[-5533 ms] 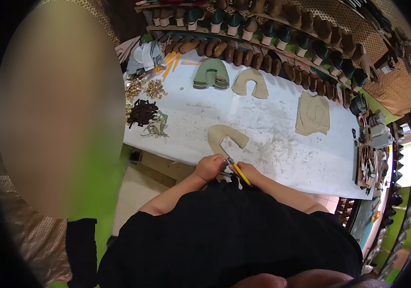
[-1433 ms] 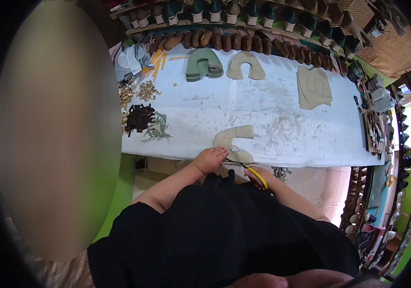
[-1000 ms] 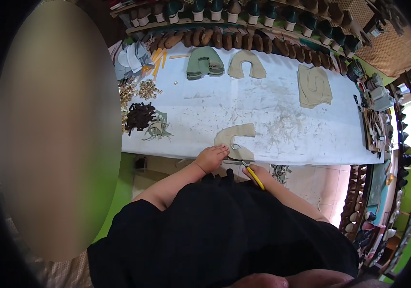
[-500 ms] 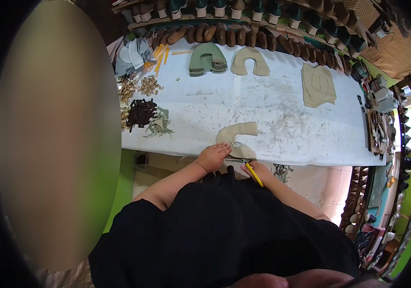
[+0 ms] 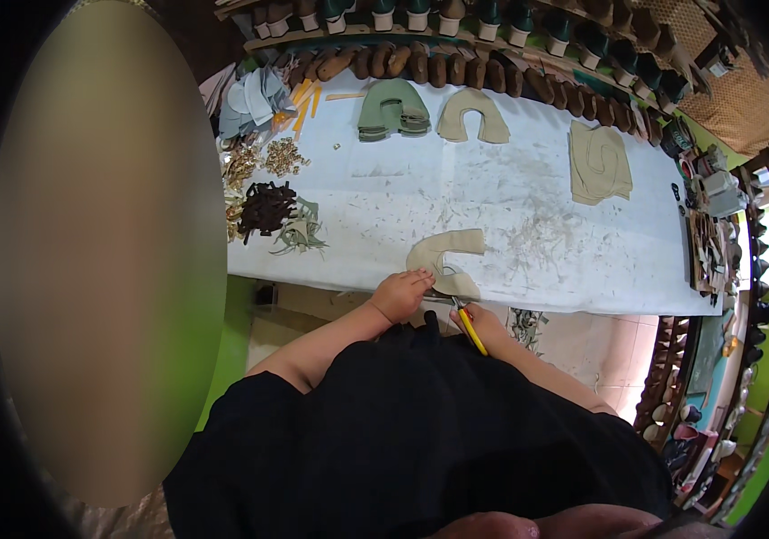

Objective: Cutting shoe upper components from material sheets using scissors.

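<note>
A beige, U-shaped shoe-upper piece [image 5: 450,242] lies at the near edge of the table, its opening toward the right. My left hand [image 5: 402,295] rests on its left side, fingers laid flat and close together; the thumb is hidden. Just right of it, my right hand [image 5: 483,325] is closed round a yellow-handled tool [image 5: 472,333]. The tool's dark metal tip meets the piece's near edge, and its exact kind is too small to make out. A thin light strip curves inside the opening of the piece.
Stacked green pieces [image 5: 393,111], a beige U-shaped piece [image 5: 474,114] and beige sheets [image 5: 599,163] lie farther back on the white table [image 5: 510,193]. Brown shoe lasts [image 5: 475,74] line its far edge. Gold fittings [image 5: 284,158], dark strips [image 5: 266,209] and green scraps [image 5: 302,235] sit left.
The yellow-handled tool has tilted and shifted slightly left in my right hand. My left hand stays on the beige piece. The whole view has shifted a little.
</note>
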Action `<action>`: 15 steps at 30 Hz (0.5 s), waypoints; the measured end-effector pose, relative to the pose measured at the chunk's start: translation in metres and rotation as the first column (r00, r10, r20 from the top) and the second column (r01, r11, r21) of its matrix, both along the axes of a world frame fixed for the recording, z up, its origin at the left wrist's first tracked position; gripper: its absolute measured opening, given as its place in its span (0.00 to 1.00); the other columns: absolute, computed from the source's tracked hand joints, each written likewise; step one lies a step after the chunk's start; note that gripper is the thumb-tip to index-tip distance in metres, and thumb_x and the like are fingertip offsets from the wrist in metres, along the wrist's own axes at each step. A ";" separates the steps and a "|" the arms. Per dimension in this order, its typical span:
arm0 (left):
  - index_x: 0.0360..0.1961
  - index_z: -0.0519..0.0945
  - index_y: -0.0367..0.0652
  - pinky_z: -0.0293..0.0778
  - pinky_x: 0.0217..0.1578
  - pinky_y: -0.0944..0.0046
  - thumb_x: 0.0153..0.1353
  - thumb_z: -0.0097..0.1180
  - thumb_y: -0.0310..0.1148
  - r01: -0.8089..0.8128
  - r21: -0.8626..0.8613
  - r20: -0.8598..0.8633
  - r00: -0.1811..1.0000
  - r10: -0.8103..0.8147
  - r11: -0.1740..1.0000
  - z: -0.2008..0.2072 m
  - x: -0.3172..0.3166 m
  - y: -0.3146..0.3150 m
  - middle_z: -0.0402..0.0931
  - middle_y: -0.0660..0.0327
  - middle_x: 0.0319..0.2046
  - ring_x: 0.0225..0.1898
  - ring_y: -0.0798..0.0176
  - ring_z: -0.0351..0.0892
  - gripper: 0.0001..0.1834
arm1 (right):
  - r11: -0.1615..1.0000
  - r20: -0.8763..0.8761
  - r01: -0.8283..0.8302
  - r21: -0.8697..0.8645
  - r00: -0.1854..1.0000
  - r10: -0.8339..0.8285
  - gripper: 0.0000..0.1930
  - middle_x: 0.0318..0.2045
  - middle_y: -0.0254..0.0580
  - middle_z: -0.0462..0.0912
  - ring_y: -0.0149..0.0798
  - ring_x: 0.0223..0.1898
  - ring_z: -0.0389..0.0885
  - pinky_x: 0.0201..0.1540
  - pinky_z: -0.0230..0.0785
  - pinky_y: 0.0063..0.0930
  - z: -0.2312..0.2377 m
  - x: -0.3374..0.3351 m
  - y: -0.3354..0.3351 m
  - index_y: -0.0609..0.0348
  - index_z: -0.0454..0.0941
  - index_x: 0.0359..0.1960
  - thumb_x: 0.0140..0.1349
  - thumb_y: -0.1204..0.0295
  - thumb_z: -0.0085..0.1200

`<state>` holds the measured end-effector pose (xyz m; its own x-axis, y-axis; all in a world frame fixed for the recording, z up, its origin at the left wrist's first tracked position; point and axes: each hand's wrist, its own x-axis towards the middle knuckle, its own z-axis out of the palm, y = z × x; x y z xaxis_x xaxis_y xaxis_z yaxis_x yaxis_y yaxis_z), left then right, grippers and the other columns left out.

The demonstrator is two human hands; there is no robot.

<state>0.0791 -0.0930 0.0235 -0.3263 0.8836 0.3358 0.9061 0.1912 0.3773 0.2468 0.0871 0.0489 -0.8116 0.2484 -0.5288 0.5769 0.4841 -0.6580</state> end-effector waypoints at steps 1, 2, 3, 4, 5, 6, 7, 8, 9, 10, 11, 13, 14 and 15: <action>0.45 0.83 0.43 0.80 0.47 0.58 0.55 0.57 0.26 -0.013 -0.002 -0.010 1.000 0.013 1.000 0.002 0.002 0.001 0.83 0.58 0.45 0.48 0.57 0.84 0.15 | 1.000 -0.014 -0.006 0.004 1.000 0.006 0.30 0.33 0.64 0.81 0.63 0.40 0.81 0.41 0.71 0.46 -0.004 0.002 0.000 0.67 0.77 0.38 0.66 0.43 0.51; 0.45 0.83 0.43 0.80 0.47 0.58 0.55 0.57 0.26 -0.014 -0.002 -0.011 1.000 0.014 1.000 0.003 0.004 0.002 0.83 0.58 0.45 0.48 0.57 0.84 0.15 | 1.000 -0.015 -0.007 0.005 1.000 0.007 0.30 0.33 0.64 0.81 0.63 0.40 0.81 0.41 0.71 0.46 -0.003 0.002 -0.001 0.67 0.77 0.38 0.66 0.43 0.51; 0.44 0.83 0.43 0.80 0.45 0.58 0.56 0.57 0.26 -0.020 -0.020 0.048 0.999 0.021 1.000 0.004 0.006 0.003 0.84 0.58 0.44 0.46 0.56 0.84 0.14 | 1.000 -0.016 -0.001 -0.027 1.000 0.001 0.30 0.33 0.63 0.81 0.62 0.40 0.81 0.41 0.71 0.45 -0.002 0.002 -0.001 0.66 0.77 0.38 0.66 0.43 0.50; 0.44 0.83 0.44 0.81 0.43 0.58 0.56 0.57 0.27 -0.024 -0.038 0.107 0.994 0.028 0.999 0.005 0.008 0.005 0.84 0.58 0.43 0.44 0.56 0.85 0.13 | 0.998 -0.017 0.005 -0.058 1.000 -0.006 0.30 0.33 0.63 0.81 0.62 0.40 0.81 0.42 0.71 0.45 0.000 0.002 0.000 0.65 0.78 0.39 0.67 0.43 0.49; 0.44 0.83 0.44 0.81 0.43 0.58 0.56 0.57 0.27 -0.024 -0.038 0.107 0.994 0.027 0.999 0.008 0.010 0.006 0.84 0.58 0.43 0.44 0.56 0.85 0.13 | 0.998 -0.017 0.005 -0.058 1.000 -0.006 0.30 0.33 0.63 0.81 0.62 0.40 0.81 0.42 0.71 0.45 0.002 0.002 0.001 0.65 0.78 0.39 0.67 0.43 0.49; 0.43 0.83 0.43 0.81 0.42 0.58 0.57 0.57 0.28 -0.026 -0.059 0.118 0.992 0.033 0.998 0.012 0.012 0.008 0.84 0.57 0.42 0.43 0.56 0.85 0.12 | 0.998 -0.017 -0.018 -0.060 1.000 0.017 0.30 0.33 0.62 0.81 0.61 0.40 0.81 0.42 0.71 0.44 0.004 0.002 0.004 0.65 0.78 0.39 0.67 0.43 0.48; 0.42 0.82 0.42 0.81 0.41 0.58 0.58 0.57 0.29 -0.028 -0.081 0.130 0.991 0.038 0.996 0.014 0.013 0.009 0.84 0.57 0.41 0.41 0.56 0.85 0.11 | 0.997 -0.017 -0.040 -0.061 0.999 0.039 0.30 0.32 0.61 0.81 0.61 0.40 0.81 0.43 0.71 0.43 0.005 0.002 0.007 0.65 0.78 0.39 0.68 0.42 0.47; 0.42 0.82 0.42 0.81 0.41 0.58 0.58 0.57 0.29 -0.031 -0.079 0.128 0.991 0.041 0.996 0.015 0.012 0.009 0.84 0.57 0.41 0.41 0.56 0.85 0.11 | 0.997 -0.019 -0.043 -0.059 0.999 0.042 0.30 0.32 0.61 0.81 0.61 0.40 0.81 0.43 0.71 0.43 0.007 0.000 0.009 0.65 0.78 0.39 0.68 0.42 0.47; 0.44 0.82 0.42 0.80 0.43 0.58 0.58 0.58 0.30 -0.001 -0.087 0.107 0.994 0.010 0.996 0.016 0.010 0.009 0.84 0.57 0.43 0.43 0.55 0.84 0.12 | 0.994 0.030 -0.067 -0.086 0.997 0.070 0.32 0.34 0.62 0.82 0.61 0.42 0.81 0.45 0.71 0.44 0.009 -0.002 0.012 0.65 0.79 0.40 0.67 0.41 0.47; 0.45 0.82 0.41 0.80 0.45 0.58 0.59 0.59 0.31 0.029 -0.096 0.085 0.996 -0.021 0.995 0.017 0.009 0.008 0.83 0.57 0.44 0.45 0.55 0.84 0.13 | 0.989 0.077 -0.090 -0.114 0.992 0.099 0.34 0.36 0.63 0.82 0.61 0.44 0.81 0.47 0.71 0.44 0.009 -0.003 0.015 0.66 0.80 0.41 0.66 0.39 0.46; 0.45 0.82 0.41 0.80 0.45 0.58 0.59 0.59 0.31 0.032 -0.095 0.084 0.996 -0.024 0.995 0.019 0.007 0.008 0.83 0.57 0.44 0.45 0.55 0.84 0.13 | 0.990 0.076 -0.087 -0.113 0.992 0.096 0.34 0.36 0.63 0.82 0.61 0.44 0.81 0.47 0.71 0.44 0.006 -0.002 0.017 0.66 0.80 0.41 0.66 0.39 0.46; 0.49 0.81 0.40 0.77 0.51 0.58 0.59 0.60 0.34 0.059 -0.031 -0.070 0.996 -0.061 0.998 0.023 0.003 0.008 0.81 0.56 0.49 0.51 0.54 0.81 0.17 | 0.991 0.010 -0.096 -0.096 0.995 0.097 0.34 0.36 0.62 0.82 0.61 0.44 0.81 0.47 0.71 0.43 -0.006 0.002 0.019 0.65 0.80 0.41 0.66 0.39 0.46; 0.49 0.81 0.40 0.77 0.51 0.58 0.59 0.60 0.34 0.058 -0.030 -0.071 0.996 -0.060 0.998 0.022 0.000 0.006 0.81 0.56 0.49 0.51 0.54 0.81 0.17 | 0.991 0.010 -0.096 -0.095 0.995 0.098 0.34 0.36 0.62 0.82 0.61 0.44 0.81 0.47 0.71 0.43 -0.006 0.002 0.019 0.65 0.80 0.41 0.66 0.39 0.46; 0.50 0.81 0.40 0.75 0.54 0.58 0.59 0.60 0.34 0.075 -0.063 -0.065 0.995 -0.079 0.995 0.020 -0.004 0.003 0.80 0.55 0.52 0.53 0.54 0.80 0.18 | 0.990 0.006 -0.100 -0.097 0.995 0.101 0.34 0.37 0.62 0.82 0.61 0.45 0.81 0.47 0.71 0.43 -0.005 0.002 0.019 0.65 0.80 0.41 0.66 0.39 0.46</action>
<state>0.0750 -0.0897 0.0438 -0.2351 0.9246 0.2999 0.9421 0.1408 0.3044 0.2492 0.1064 0.0436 -0.8237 0.1136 -0.5555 0.5362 0.4746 -0.6980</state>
